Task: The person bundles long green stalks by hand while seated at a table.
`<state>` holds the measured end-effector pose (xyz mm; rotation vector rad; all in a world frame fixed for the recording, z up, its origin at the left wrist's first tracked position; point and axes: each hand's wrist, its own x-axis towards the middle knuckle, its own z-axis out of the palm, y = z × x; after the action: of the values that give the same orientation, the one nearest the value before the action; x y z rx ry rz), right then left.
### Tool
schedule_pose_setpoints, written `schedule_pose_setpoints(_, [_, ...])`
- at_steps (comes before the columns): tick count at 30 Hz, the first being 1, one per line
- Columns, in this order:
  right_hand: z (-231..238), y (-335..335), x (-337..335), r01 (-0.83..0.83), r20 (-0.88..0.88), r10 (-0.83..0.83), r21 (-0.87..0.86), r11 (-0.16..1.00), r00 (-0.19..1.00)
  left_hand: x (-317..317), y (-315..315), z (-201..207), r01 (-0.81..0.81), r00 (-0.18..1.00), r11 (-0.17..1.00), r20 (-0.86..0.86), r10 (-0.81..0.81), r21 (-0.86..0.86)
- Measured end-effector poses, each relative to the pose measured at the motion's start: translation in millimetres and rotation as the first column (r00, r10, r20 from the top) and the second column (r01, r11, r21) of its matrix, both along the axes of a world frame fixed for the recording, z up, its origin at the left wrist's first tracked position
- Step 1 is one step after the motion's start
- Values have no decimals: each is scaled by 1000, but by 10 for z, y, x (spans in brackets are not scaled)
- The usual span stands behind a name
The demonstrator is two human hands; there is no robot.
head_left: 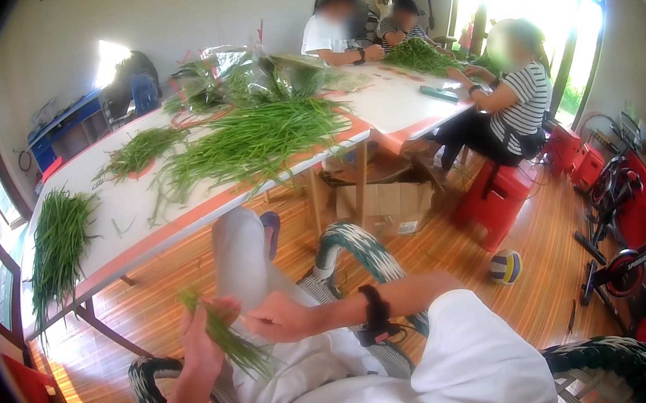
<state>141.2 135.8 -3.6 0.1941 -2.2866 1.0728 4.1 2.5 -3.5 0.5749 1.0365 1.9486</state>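
Above my lap, my left hand point(203, 338) is wrapped round a small bunch of long thin green stalks point(237, 344), which look like chives. Its tips stick up past my fingers, and the rest slants down to the right over my light trousers. Just right of the bunch is my right hand point(282, 317), its fingers curled together in a pinch. What they hold, if anything, is too small to make out. On the table ahead lie a wide heap of the same stalks point(253, 139), a smaller pile point(140, 150) and a thick pile at the left end point(61, 237).
Filled clear plastic bags point(278, 76) stand behind the heap on the white table point(124, 218). Several people sit at the far table by more greens point(416, 56). A cardboard box point(386, 204), red stool point(489, 204), ball point(506, 267) and exercise bike point(629, 268) are on the floor.
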Motion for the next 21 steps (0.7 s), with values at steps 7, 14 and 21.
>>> schedule_pose_setpoints(7, [-94, -83, -16, -8, 6, 9, -90, 996, 1000, -49, -8, 54, -121, 993, 990, 10, 121, 73])
schedule_pose_setpoints(14, [-18, -21, -22, 33, 265, 50, -301, 953, 963, -86, 13, 108, -246, 969, 969, -3, 246, -29])
schedule_pose_setpoints(21, [-163, -142, 9, -84, 190, 98, -79, 993, 977, 40, 6, 65, -143, 989, 985, -47, 139, -96])
